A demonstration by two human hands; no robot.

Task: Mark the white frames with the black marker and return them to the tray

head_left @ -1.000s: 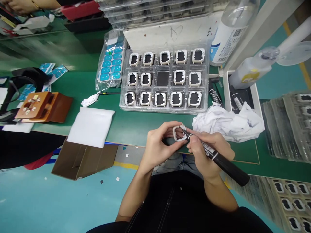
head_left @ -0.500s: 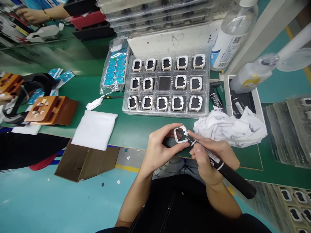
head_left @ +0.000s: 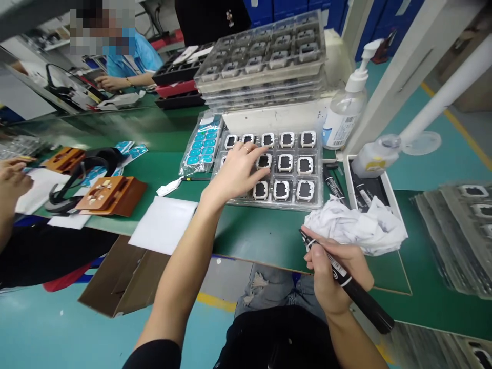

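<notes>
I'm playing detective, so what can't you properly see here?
All in the head view:
Tray: partly hidden by the left grip.
Marker: partly covered by the right grip; print too small.
Bottle label: print too small to read.
Lower-right tray stack: cut off by the bottom edge.

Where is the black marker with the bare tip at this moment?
In the head view, the black marker is in the lower right part, held in the person's right hand, just below the crumpled white material.
</notes>
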